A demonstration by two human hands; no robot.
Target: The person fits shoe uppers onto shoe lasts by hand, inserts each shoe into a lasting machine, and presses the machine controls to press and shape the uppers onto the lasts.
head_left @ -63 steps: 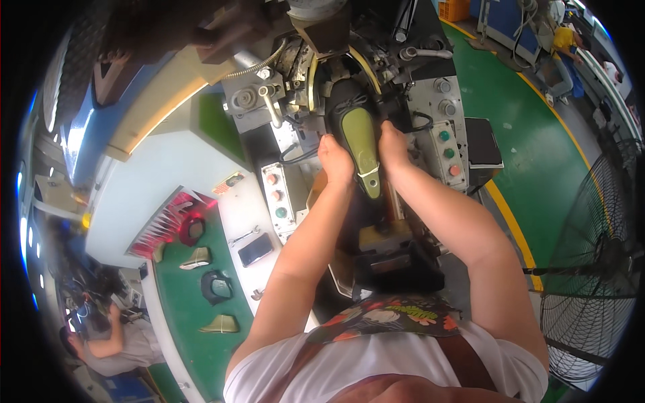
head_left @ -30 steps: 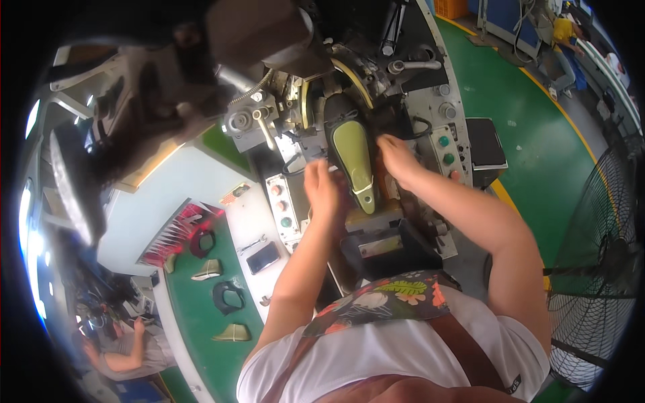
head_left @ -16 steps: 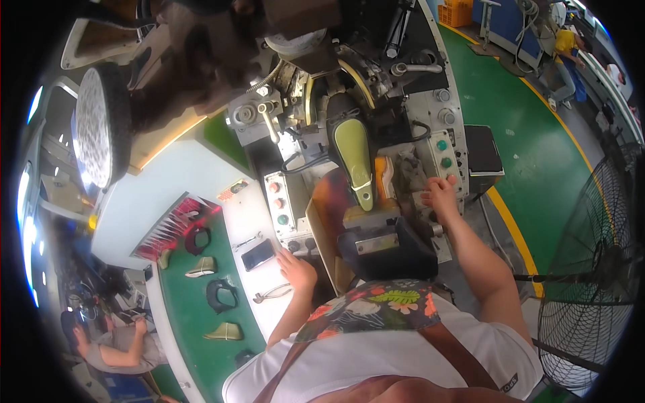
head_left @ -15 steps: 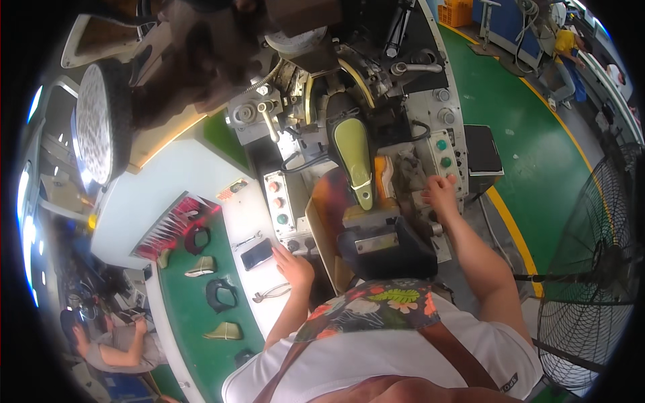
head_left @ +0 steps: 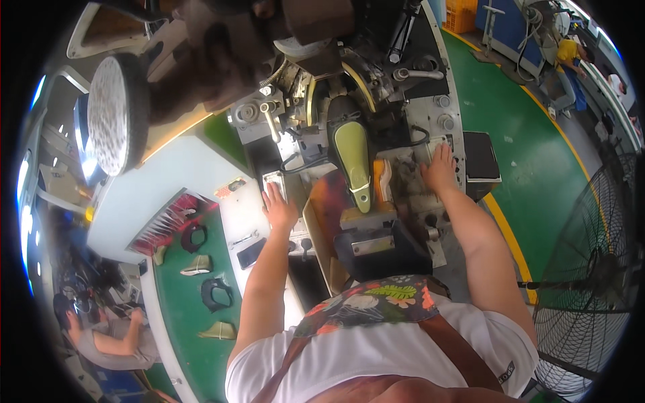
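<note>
A shoe with a yellow-green sole [head_left: 353, 158] sits sole-up, clamped in the big grey machine [head_left: 316, 87] ahead of me. My left hand [head_left: 277, 207] rests flat on the white button panel [head_left: 277, 180] left of the shoe, fingers spread, holding nothing. Over on the other side, my right hand [head_left: 440, 169] lies on the grey control panel [head_left: 447, 127], fingers on its buttons, holding nothing. Neither hand touches the shoe.
A green bench [head_left: 195, 295] at left carries black shoe uppers [head_left: 216, 293], pale soles [head_left: 196, 270] and a red rack [head_left: 168, 218]. A black block [head_left: 376, 248] juts toward my waist. A floor fan [head_left: 591, 269] stands right. Another person [head_left: 101, 332] sits lower left.
Both hands have left the shoe. The left hand went down, then up onto the white button panel; the right hand moved out to the grey control panel.
</note>
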